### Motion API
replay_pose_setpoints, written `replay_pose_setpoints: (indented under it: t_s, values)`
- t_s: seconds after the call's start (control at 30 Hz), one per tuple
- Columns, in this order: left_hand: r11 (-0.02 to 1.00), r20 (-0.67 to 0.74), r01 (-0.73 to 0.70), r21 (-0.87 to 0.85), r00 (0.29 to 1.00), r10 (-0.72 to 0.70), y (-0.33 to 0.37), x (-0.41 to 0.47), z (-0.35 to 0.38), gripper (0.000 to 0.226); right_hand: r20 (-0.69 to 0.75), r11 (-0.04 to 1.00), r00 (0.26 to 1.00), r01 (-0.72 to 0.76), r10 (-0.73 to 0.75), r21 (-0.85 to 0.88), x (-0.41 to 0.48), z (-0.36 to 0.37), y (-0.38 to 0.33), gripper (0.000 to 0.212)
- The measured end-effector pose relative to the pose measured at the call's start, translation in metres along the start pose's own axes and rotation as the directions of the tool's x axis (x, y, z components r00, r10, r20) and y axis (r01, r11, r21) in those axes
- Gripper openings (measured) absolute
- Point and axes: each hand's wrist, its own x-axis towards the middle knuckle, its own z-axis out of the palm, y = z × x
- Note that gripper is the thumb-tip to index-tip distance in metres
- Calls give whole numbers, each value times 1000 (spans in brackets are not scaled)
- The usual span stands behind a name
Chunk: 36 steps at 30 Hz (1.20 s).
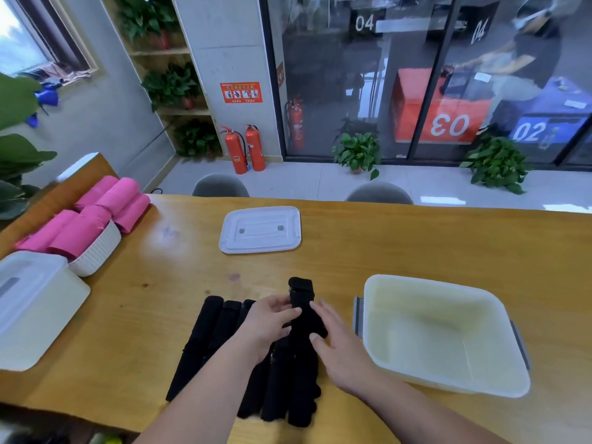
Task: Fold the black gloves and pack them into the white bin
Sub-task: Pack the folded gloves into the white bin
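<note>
— What are the hands doing?
— The left hand [267, 325] pinches a black glove [302, 296] at its middle, cuff pointing away. The right hand [339, 350] lies on it with fingers nearly straight and gripping nothing.
— And the other gloves?
— A pile of black gloves [211, 341] lies on the worktop [416, 238] under both wrists.
— The bin?
— The white bin [432, 283] stands just right of the hands. Its lid [260, 230] is well apart, farther back.
</note>
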Motion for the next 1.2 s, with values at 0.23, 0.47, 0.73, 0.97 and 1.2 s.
replay_pose_setpoints:
  t_s: [0.23, 0.47, 0.73, 0.97, 1.2]
  values:
    - [993, 159, -88, -85, 982, 100, 38, 0, 18, 36, -171, 962, 978, -75, 122, 262, 22, -46, -26, 64]
    - [992, 248, -106, -69, 961, 120, 52, 4, 66, 34, -174, 821, 965, -64, 196, 568, 9, -101, -16, 41]
    - [996, 350, -88, -34, 932, 95, 41, 17, 116, 37, -156, 777, 952, -112, 262, 620, -19, -150, 10, 31]
    - [979, 196, -125, 164, 976, 91, 17, 28, 118, 36, -120, 791, 905, -285, 408, 541, -44, -189, 57, 32]
    - [916, 42, -128, 379, 992, 121, -11, 39, 110, 45, -192, 804, 808, -467, 557, 367, -17, -169, 102, 35]
